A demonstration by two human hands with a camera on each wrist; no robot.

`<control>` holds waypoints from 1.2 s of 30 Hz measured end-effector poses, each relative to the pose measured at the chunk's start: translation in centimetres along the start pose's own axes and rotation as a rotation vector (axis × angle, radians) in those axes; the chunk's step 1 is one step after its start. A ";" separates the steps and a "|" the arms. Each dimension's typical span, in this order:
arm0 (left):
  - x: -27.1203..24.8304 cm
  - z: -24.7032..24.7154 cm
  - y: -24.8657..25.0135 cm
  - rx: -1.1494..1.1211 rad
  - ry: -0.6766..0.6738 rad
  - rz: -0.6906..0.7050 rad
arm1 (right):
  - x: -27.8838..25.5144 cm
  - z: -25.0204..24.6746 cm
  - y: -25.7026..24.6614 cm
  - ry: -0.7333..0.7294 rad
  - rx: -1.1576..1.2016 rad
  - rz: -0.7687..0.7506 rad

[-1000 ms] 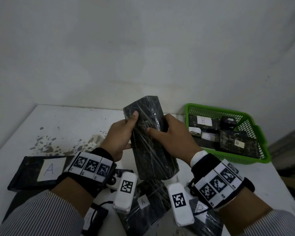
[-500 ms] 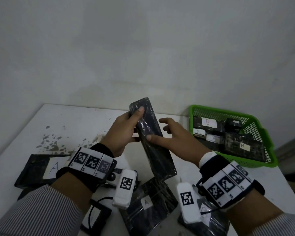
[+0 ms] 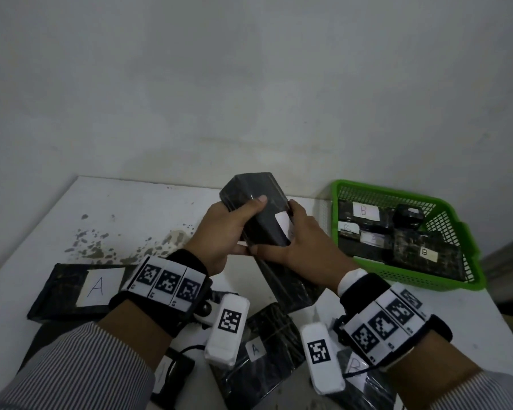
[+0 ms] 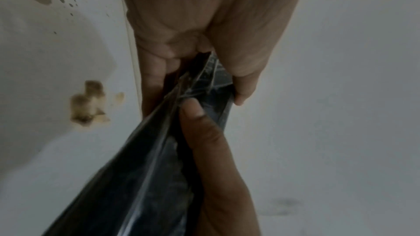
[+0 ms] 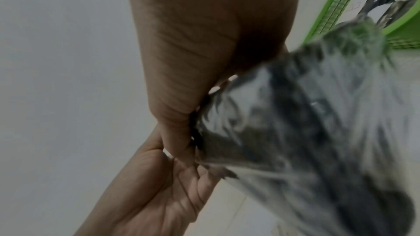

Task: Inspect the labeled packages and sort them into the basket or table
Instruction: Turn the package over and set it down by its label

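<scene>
Head view is showing a black wrapped package (image 3: 258, 214) being held up above the bench (image 3: 137, 208), just left of the green basket (image 3: 474, 279). Its long axis is running from near the person up and away, a white label (image 3: 283, 221) peeking out, letter unreadable. Left hand (image 3: 225, 232) is gripping its left edge with curled fingers (image 4: 156, 71); right hand (image 3: 305, 250) is clasping the right edge, nearer the basket. Inside the basket, packages marked B (image 3: 424, 252) are lying. Left of the basket, packages marked A (image 3: 97, 287) are resting on the bench; nothing is standing between the held package and the basket.
</scene>
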State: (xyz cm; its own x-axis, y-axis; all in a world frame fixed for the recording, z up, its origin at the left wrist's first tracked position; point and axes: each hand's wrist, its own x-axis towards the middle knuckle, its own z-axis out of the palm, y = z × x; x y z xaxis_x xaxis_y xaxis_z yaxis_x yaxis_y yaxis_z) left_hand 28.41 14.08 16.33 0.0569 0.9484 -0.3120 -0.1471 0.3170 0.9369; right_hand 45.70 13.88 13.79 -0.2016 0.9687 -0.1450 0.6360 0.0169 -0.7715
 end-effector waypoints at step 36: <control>-0.5 -0.8 -2.7 0.140 -0.221 0.192 | 0.6 -2.9 -1.0 0.024 1.019 0.456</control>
State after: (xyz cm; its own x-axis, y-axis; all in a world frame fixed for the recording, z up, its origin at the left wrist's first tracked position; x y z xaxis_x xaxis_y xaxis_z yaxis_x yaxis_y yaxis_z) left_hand 27.97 12.70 13.80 0.2563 0.9614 -0.1001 -0.0396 0.1139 0.9927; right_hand 47.08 15.14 16.23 -0.0838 0.8368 -0.5411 -0.2636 -0.5423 -0.7978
